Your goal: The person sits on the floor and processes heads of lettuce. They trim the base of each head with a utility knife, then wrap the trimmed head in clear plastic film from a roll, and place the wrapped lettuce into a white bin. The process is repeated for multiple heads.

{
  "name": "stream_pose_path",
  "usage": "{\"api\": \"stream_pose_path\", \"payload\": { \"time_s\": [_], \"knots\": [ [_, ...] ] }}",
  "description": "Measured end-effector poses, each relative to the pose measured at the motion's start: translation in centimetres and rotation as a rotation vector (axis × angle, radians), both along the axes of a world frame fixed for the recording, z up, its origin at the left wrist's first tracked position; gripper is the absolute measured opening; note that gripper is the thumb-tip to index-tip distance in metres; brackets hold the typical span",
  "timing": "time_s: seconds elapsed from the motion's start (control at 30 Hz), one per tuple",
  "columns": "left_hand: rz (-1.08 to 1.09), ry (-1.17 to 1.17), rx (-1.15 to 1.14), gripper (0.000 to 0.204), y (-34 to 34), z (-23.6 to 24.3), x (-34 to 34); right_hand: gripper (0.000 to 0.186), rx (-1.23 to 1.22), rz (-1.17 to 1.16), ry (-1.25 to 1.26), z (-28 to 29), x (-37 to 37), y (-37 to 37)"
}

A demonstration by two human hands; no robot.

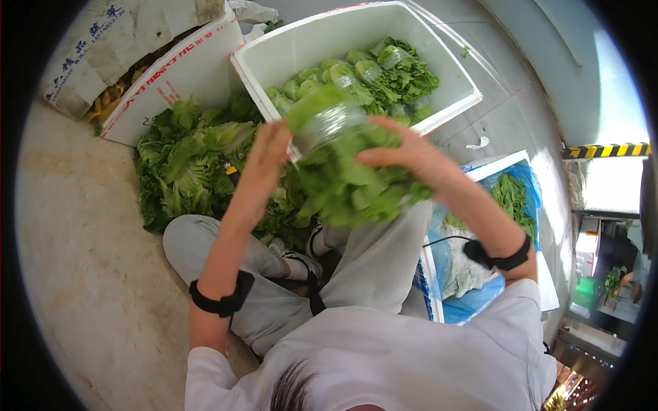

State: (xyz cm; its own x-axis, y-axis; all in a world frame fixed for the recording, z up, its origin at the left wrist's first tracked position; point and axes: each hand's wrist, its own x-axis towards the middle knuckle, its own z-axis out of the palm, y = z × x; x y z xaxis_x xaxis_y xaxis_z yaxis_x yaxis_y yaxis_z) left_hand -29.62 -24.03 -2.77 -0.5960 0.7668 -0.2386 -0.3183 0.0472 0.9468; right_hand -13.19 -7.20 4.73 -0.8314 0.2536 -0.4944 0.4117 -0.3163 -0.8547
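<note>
A leafy lettuce head (349, 178) with a band of shiny clear wrap is held up over my crossed legs, blurred by motion. My left hand (271, 144) grips its upper left side with bent fingers. My right hand (397, 147) holds it from the right, thumb across the leaves. Behind and left of my left hand lies a pile of loose lettuce leaves (171, 171), with a yellow and black tool (231, 170) on it. Above the held head, a white foam box (459, 92) contains several rows of wrapped greens (384, 68).
At my right is a blue-lined foam box (466, 301) with greens. An upright white board (185, 75) and a worn carton (82, 48) stand at upper left. Concrete floor (89, 226) is on my left. A person (634, 277) appears at the far right edge beyond a striped barrier (603, 149).
</note>
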Motion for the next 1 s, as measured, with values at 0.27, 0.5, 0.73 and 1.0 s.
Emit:
{"api": "stream_pose_path", "payload": {
  "time_s": [0.27, 0.5, 0.73, 1.0],
  "knots": [
    [-0.216, 0.918, -0.192, 0.05, 2.7, -4.7, -1.8, 0.075, 1.561, 0.442, 0.001, -3.0, -3.8, 14.5],
    [-0.49, 1.12, -0.167, 0.06, 3.0, -8.7, 2.8, 0.045, 1.733, 1.435, -0.13, -16.0, -14.0, 12.0],
    [-0.385, 0.944, -0.051, 0.066, 2.0, -9.4, 2.6, 0.027, 1.805, 2.231, 0.0, -26.5, -18.8, 0.7],
    [-0.269, 0.802, -0.058, 0.062, 0.7, -8.0, 2.0, 0.045, 1.297, 1.382, 0.669, -22.9, -17.9, 8.1]
  ]
}}
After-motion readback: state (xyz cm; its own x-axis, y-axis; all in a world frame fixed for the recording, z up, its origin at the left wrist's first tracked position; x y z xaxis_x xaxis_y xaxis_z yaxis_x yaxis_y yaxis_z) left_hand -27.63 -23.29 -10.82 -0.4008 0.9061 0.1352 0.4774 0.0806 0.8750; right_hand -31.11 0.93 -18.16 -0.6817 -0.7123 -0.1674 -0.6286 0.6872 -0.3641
